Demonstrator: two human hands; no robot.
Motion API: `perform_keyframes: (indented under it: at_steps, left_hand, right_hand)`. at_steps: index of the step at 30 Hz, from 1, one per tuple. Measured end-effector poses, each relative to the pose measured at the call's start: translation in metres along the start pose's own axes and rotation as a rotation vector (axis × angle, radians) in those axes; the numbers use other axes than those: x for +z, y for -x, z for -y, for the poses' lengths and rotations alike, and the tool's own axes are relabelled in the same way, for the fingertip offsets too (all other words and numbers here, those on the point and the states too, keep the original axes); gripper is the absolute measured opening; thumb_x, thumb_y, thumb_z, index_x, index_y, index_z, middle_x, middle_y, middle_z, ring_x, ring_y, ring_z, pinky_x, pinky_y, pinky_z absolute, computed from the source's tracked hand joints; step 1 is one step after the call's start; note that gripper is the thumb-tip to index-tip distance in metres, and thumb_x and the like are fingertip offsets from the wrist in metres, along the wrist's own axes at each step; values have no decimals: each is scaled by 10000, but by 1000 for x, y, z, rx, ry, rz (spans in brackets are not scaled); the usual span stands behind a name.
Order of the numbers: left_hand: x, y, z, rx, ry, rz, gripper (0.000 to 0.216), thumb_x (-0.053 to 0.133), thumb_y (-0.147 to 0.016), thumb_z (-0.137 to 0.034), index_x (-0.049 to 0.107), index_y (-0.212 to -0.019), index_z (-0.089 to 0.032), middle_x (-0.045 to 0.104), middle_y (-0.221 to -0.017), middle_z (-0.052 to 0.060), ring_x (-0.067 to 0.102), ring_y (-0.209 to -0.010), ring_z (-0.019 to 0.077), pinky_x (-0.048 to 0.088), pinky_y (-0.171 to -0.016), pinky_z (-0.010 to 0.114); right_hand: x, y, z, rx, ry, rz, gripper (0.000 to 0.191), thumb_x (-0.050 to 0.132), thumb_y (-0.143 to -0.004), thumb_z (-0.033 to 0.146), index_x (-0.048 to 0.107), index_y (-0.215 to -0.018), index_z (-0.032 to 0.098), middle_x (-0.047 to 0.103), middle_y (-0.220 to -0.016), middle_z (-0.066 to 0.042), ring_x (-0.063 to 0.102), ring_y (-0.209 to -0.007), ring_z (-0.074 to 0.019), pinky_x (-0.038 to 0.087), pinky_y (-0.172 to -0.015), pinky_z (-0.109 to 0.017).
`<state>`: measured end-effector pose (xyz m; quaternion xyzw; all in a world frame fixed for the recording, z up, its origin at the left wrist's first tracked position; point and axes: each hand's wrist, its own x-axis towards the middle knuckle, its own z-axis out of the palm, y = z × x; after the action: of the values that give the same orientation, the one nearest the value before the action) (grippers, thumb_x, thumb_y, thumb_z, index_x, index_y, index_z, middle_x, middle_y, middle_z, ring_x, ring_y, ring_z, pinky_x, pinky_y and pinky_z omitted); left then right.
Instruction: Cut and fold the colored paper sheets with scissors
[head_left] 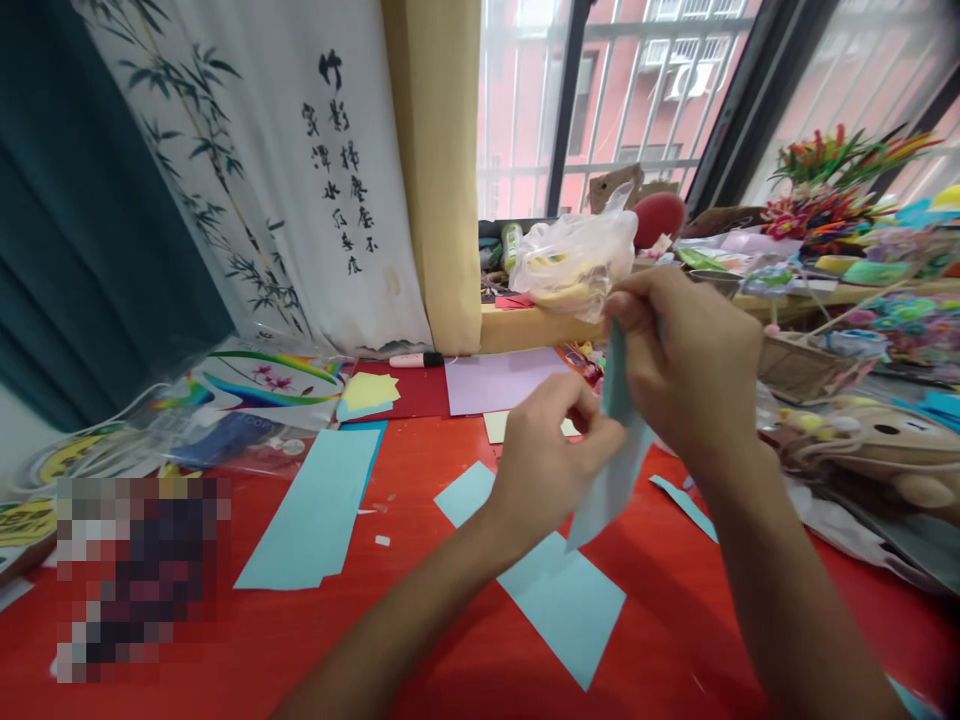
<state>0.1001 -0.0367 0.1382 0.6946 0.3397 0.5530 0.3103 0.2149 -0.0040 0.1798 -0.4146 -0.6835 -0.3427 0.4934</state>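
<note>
A folded-looking piece of light blue paper (609, 492) hangs upright above the red table. My right hand (686, 365) pinches its top end between thumb and fingers. Lower down, my left hand (551, 465) has its thumb and fingers closed at the paper's left edge; the exact contact is partly hidden. Beneath both hands, a light blue sheet (566, 600) lies slantwise on the table, partly covered by my left hand and forearm. A narrow light blue strip (686, 505) rests to the right, beside my right forearm.
More light blue sheets (311, 515) lie at left, near small paper scraps (382, 541). A purple sheet (499, 380), yellow paper (370, 390) and a marker (416, 360) are at the back. A plush toy (885, 445) and piled craft items crowd the right. A plastic bag (574, 260) sits by the window.
</note>
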Motion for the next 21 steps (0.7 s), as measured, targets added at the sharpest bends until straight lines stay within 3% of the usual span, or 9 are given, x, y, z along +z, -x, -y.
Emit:
perform_keyframes:
  at_steps: [11,18,21]
  left_hand:
    - [27,16,22,-24,26,331,185,487,-665,-135,323,-598,-187,392,-602,-52,352,-595,89,289,-547,232]
    - [24,8,36,6,-176,346,211,479,-676,-163,287,-593,-188,376,-596,-50,338,-575,94,243,-519,240]
    - [21,3,51,-47,-270,411,207,487,-674,-172,299,-589,-189,392,-609,-44,358,-580,96,255,-520,231]
  right_hand:
    - [-17,-3,-44,116,174,-134,250,427,-890,284,613,-836,125,628,-719,-65,586,-692,-172,378,-616,-285]
    - [-20,-5,-48,79,247,-142,260,437,-888,302,621,-847,123,629,-744,-56,598,-742,-171,382,-639,-294]
    - [-21,-5,-51,96,281,-175,269,447,-883,321,630,-847,128,622,-726,-60,603,-757,-186,377,-642,-307]
